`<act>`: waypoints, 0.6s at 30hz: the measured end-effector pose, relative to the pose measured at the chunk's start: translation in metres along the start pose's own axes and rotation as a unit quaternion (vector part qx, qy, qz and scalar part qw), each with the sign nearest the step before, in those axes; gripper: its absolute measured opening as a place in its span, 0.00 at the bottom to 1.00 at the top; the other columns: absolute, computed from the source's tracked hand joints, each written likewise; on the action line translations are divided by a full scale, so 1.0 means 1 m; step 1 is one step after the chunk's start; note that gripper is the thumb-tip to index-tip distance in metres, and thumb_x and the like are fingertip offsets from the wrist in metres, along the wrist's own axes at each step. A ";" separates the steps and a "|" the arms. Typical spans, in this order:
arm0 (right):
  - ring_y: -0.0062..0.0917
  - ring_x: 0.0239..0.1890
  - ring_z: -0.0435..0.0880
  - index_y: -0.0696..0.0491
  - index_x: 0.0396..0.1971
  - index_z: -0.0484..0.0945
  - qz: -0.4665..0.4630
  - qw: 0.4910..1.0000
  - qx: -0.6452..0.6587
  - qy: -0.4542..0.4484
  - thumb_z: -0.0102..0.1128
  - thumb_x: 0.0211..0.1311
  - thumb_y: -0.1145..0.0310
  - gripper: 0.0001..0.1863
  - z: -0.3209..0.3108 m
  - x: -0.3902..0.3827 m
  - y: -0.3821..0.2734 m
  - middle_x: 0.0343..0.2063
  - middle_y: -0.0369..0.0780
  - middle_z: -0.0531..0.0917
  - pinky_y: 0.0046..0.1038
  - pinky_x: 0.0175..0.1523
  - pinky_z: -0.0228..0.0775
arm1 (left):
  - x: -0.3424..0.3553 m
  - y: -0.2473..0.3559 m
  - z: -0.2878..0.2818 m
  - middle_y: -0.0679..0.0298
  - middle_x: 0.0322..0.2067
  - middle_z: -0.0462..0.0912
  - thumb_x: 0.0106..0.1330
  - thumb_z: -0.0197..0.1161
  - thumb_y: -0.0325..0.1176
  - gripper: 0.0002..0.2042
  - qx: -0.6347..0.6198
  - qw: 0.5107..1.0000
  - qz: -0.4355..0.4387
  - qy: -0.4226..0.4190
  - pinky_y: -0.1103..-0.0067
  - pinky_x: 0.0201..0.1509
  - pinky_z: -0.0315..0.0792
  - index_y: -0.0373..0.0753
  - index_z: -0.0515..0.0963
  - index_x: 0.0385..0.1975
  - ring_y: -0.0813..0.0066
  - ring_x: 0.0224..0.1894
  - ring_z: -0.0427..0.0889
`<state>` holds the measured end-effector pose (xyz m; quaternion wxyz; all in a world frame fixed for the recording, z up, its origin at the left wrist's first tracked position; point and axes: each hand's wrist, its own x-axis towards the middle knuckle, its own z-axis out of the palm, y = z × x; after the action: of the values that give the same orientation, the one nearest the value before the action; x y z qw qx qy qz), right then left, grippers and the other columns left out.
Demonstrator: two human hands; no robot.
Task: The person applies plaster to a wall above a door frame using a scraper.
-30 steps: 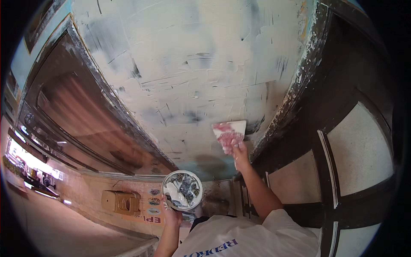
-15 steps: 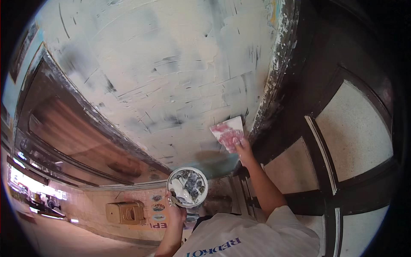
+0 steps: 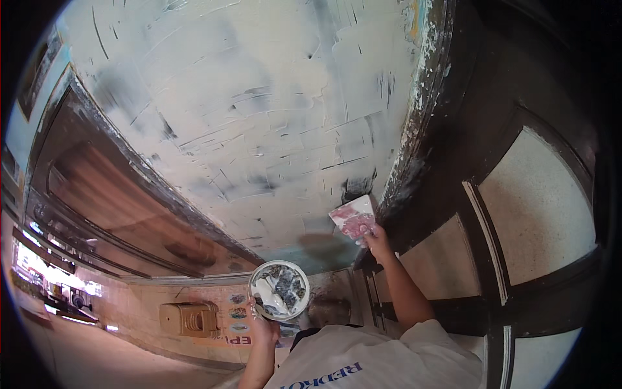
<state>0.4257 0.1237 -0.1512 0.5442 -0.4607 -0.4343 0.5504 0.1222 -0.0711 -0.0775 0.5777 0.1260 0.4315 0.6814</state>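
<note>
A round white tub point(image 3: 308, 292) rests in my left hand point(image 3: 264, 329), whose fingers are wrapped round its lower left side. White putty point(image 3: 267, 293) lies in the tub against a dark, streaked inside. A small dark piece shows at the rim by my left fingers; its kind I cannot make out. My right hand point(image 3: 377, 244) grips a flat, squarish putty spreader point(image 3: 353, 217), white with pinkish smears, by its lower corner. The spreader is at the lower right of the wall point(image 3: 214, 110), which is coated in uneven white putty with dark streaks. A dark patch shows just above the spreader.
Brown door panels point(image 3: 447, 253) stand close on the right, beyond a chipped dark edge strip point(image 3: 414, 117). At left is a brown framed window point(image 3: 116, 201). A tan plastic stool point(image 3: 188, 319) stands below, beside a printed sheet point(image 3: 238, 324).
My right hand has moved down and slightly right with the spreader, and more of a dark patch shows above it. The tub and my left hand have shifted a little left and down.
</note>
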 end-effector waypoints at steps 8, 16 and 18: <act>0.34 0.38 0.80 0.49 0.39 0.78 -0.397 0.703 -0.565 -0.169 0.60 0.50 0.67 0.13 0.059 0.028 -0.130 0.36 0.37 0.80 0.36 0.42 0.73 | 0.003 -0.002 0.029 0.61 0.55 0.69 0.66 0.45 0.48 0.24 -0.020 1.000 0.014 -0.013 0.67 0.61 0.60 0.40 0.64 0.57 0.63 0.58 0.67; 0.30 0.41 0.80 0.45 0.36 0.76 -0.404 0.509 -0.754 -0.095 0.52 0.57 0.65 0.07 0.114 0.044 -0.313 0.33 0.37 0.78 0.34 0.40 0.74 | 0.011 0.005 0.030 0.59 0.55 0.69 0.66 0.44 0.49 0.26 -0.042 0.999 0.001 -0.023 0.66 0.61 0.61 0.38 0.63 0.58 0.62 0.57 0.68; 0.32 0.41 0.80 0.45 0.37 0.76 -0.430 0.475 -0.767 -0.027 0.52 0.57 0.65 0.08 0.124 0.032 -0.386 0.33 0.38 0.78 0.35 0.41 0.73 | 0.013 0.010 0.028 0.58 0.56 0.69 0.67 0.43 0.49 0.26 -0.036 0.999 0.011 -0.022 0.66 0.61 0.62 0.38 0.62 0.59 0.62 0.57 0.69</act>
<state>0.3820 0.1707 0.2506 0.1306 -0.4346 -0.8415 -0.2930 0.1298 -0.0467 -0.0576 0.5832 0.1250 0.3929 0.7000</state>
